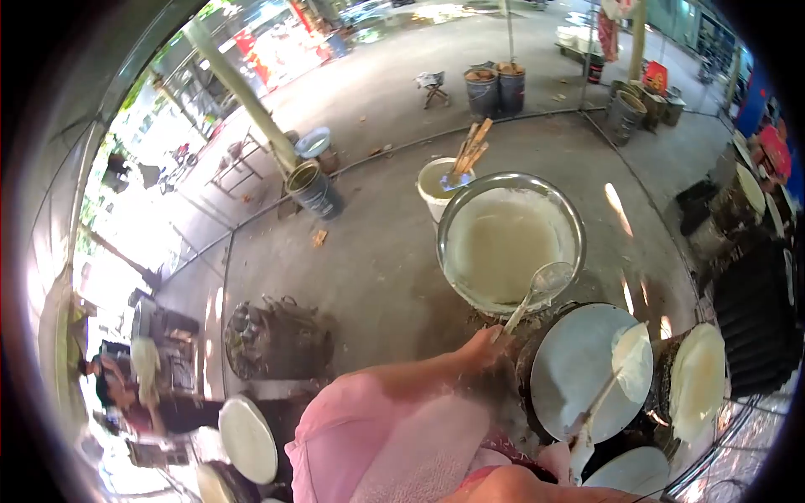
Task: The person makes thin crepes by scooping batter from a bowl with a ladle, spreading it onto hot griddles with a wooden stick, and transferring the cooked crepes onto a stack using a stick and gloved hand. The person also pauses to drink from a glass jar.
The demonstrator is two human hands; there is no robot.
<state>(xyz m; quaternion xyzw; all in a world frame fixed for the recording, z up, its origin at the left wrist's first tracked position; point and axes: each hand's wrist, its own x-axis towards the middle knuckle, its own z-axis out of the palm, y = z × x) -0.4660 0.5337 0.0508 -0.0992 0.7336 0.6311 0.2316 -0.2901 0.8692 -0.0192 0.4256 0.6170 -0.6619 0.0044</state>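
Observation:
My left hand [481, 345] is closed round the handle of a ladle [547, 283]. The ladle's bowl lies over the near rim of a large steel basin [573, 218], which holds pale batter [507, 251]. Low in the view, my right hand [555, 459] grips a long-handled spreader [602, 391], its fingers only partly showing. A white patch of batter [632, 360] is at the spreader's far end, on the right part of a round grey griddle [570, 369]. Whether that patch covers the spreader's blade I cannot tell.
Right of the griddle, a pale round pancake [699, 381] lies on another drum. Behind the basin stands a white bucket [433, 189] with wooden sticks [475, 149]. A dark drum stove [277, 339] stands to the left. Another person [126, 394] is at far left.

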